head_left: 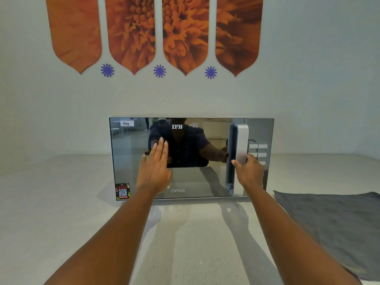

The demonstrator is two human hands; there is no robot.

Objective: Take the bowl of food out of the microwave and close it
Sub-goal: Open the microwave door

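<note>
Gripping the upright handle (239, 157) at the door's right edge, the right hand (249, 173) has its grip curled around that bar near mid-height, while the left hand (155, 169) lies flat and wide against the mirrored door (185, 177), holding nothing. The microwave (260, 128) appears shut; the bowl cannot be seen and is judged to be behind the door. With the handle's long axis vertical and the hinge presumably on the left, the door should swing out leftward over bare worktop (61, 212), so the left hand must clear; the grey cloth (333, 223) lies to the right, out of the swing.
</note>
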